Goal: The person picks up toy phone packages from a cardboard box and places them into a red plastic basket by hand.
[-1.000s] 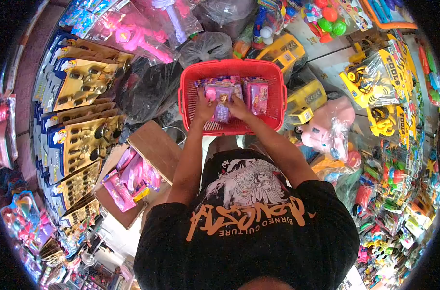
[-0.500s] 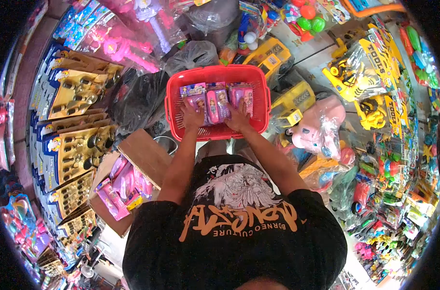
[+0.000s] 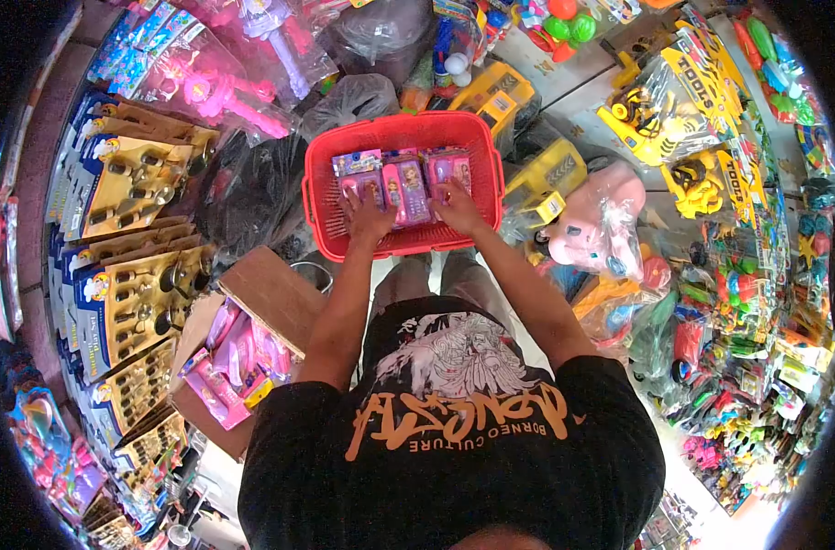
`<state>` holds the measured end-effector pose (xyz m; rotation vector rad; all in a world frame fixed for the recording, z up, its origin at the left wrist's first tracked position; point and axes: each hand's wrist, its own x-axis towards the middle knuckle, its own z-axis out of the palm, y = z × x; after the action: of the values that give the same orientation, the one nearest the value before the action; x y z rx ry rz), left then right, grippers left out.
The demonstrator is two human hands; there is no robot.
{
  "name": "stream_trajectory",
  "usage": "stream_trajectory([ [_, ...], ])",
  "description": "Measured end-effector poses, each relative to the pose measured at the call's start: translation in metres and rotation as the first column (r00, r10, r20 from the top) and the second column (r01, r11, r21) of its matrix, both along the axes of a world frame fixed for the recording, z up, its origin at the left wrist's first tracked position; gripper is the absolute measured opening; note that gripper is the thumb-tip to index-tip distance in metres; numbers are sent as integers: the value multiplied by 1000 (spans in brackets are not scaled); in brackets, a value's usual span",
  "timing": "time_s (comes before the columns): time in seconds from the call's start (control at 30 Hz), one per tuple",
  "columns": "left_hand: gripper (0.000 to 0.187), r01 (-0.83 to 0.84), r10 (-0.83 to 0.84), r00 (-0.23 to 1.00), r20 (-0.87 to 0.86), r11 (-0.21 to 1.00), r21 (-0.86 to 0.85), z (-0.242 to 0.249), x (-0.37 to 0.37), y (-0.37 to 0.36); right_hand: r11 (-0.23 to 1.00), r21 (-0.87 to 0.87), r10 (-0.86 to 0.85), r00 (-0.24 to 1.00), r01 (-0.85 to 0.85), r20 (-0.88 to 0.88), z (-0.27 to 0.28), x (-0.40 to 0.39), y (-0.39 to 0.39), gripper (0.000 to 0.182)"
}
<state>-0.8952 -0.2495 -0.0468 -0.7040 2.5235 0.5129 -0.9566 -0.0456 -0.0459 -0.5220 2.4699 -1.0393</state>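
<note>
A red plastic basket [image 3: 401,137] with slatted walls stands in front of the person, its open top facing up. Inside lie three flat pink and purple toy packs [image 3: 403,183] side by side in a row, faces up, touching one another; each shows a small figure on its card. The left pack sits under the left hand [image 3: 367,218], the right pack under the right hand [image 3: 456,205], and the middle pack lies bare between them.
</note>
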Motion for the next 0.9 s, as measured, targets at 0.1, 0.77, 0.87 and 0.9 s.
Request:
stream_trajectory([
  [0.1,71,2,-9,957,-290,1000,-23,10,15,13,916,-377,-136,990,137,30,30,28,4,28],
  [0.77,63,280,-340,937,-77,602,748,-2,160,103,488,172,778,516,-856,358,-133,203,140,36],
  [0.87,66,309,-405,913,-46,613,727,-94,218,105,612,-193,747,480,-767,459,-118,240,151,42],
  [0.9,66,323,-412,908,-71,584,744,-98,240,108,603,-199,753,469,-773,461,-125,251,154,42],
])
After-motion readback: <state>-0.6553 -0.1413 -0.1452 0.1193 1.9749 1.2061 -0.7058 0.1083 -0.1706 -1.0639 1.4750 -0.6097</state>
